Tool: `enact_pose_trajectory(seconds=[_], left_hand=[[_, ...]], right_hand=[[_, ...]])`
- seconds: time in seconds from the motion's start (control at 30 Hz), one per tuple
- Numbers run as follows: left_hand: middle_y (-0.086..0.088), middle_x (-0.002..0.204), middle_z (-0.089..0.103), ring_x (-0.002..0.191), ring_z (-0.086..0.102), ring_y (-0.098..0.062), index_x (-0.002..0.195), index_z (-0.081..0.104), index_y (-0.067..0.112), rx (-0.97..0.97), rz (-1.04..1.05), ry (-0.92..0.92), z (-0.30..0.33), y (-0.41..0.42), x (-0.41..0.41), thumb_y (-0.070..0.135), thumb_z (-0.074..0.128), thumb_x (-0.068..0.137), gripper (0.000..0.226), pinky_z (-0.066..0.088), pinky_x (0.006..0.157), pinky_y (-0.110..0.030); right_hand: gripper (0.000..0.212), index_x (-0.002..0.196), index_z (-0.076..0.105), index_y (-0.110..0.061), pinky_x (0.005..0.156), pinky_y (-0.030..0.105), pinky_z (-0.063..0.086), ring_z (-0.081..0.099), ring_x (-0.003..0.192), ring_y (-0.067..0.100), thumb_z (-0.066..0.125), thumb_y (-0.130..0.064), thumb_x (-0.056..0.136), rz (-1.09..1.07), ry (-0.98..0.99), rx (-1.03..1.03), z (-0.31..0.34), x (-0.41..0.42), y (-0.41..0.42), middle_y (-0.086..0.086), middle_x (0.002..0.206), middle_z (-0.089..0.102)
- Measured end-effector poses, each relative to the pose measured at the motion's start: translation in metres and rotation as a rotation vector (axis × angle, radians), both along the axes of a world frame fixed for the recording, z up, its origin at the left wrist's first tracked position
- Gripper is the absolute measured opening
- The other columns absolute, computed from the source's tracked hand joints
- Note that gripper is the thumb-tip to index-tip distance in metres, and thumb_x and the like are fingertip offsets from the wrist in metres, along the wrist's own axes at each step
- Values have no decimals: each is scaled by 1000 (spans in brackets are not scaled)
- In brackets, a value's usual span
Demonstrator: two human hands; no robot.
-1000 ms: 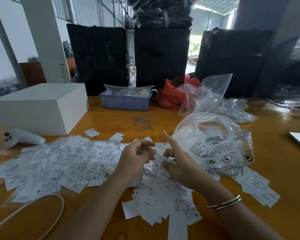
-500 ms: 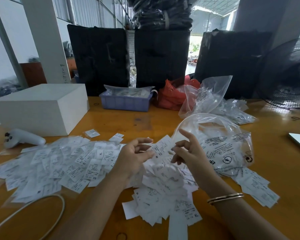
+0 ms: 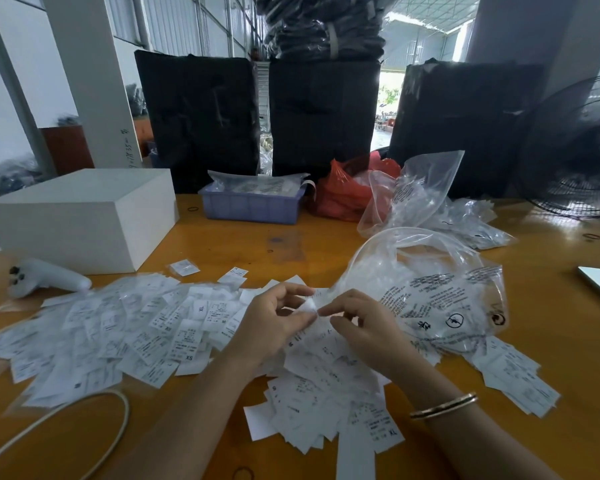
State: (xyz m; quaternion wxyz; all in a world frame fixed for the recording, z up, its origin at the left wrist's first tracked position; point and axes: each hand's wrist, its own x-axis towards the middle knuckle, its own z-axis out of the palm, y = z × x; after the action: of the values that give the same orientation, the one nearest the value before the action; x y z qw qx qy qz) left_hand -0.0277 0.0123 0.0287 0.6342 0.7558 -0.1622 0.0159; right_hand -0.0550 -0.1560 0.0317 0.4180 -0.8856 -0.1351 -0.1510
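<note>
An orange wooden table [image 3: 222,244] in a warehouse carries the work. Just left of the clear printed plastic bag [image 3: 440,299], the left hand [image 3: 274,323] and right hand [image 3: 364,327] pinch one small white paper size label [image 3: 307,307] between their fingertips. They hold it above the loose heap of white labels [image 3: 326,368], probably to separate or read it.

Both hands, left hand [image 3: 274,322] and right hand [image 3: 364,327], pinch one white label [image 3: 307,306] mid-frame, over the label pile [image 3: 326,375].

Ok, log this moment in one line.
left hand: pinches label | right hand: pinches same label | label pile: under hands on table
</note>
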Motion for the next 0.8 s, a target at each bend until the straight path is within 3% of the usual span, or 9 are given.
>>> enact_pose_trajectory(seconds=[0.1,0.23,0.3,0.4,0.47,0.57,0.67,0.8], left_hand=[[13,83,67,78,64,0,91,66,39,-15,28,-1,1,1,1,16,72,83,26,51,61,-12],[16,89,61,77,58,7,96,60,35,183,253,-225,3,7,4,11,69,85,29,46,57,-7],[11,98,63,82,57,2,104,62,28,306,366,-348,1,12,7,6,67,84,30,43,62,-6],[0,117,61,92,52,-7,115,61,20,499,507,-397,-1,18,11,5,64,87,32,38,69,-8],[-1,124,59,95,57,-12,120,58,20,613,570,-401,-3,23,14,9,64,88,35,42,70,-13],[1,127,57,94,62,-15,126,53,25,786,642,-381,-5,31,16,17,65,88,40,47,70,-20],[3,128,54,106,55,-13,132,45,29,1016,704,-358,-7,33,18,32,62,89,46,46,84,-27],[3,130,49,115,48,-15,129,48,28,969,672,-374,-8,28,19,38,57,91,40,43,89,-30]], right_hand=[[22,93,64,-34,72,10,43,53,85,-1,57,-14,88,-79,-125,-47,3,4,-8,-16,97,57],[23,107,65,-14,93,38,46,55,107,21,53,-6,90,-501,-376,-24,11,18,-41,-1,112,60],[30,120,60,-15,106,42,32,47,123,24,49,-8,93,-640,-249,-154,6,26,-60,4,127,56],[43,137,42,-18,115,42,9,31,136,25,40,-12,95,-729,90,-458,-9,36,-76,5,141,44],[43,137,39,-19,116,44,8,40,129,26,37,-13,95,-751,187,-588,-16,40,-78,6,131,53],[43,132,47,-21,114,40,15,55,112,24,40,-8,92,-757,125,-594,-15,42,-77,6,111,65],[46,126,57,-25,110,37,16,55,110,21,45,-3,88,-747,32,-546,-17,41,-79,1,110,65],[40,121,62,-26,99,37,19,53,106,18,48,-7,89,-769,-102,-425,-17,39,-79,-4,105,65]])
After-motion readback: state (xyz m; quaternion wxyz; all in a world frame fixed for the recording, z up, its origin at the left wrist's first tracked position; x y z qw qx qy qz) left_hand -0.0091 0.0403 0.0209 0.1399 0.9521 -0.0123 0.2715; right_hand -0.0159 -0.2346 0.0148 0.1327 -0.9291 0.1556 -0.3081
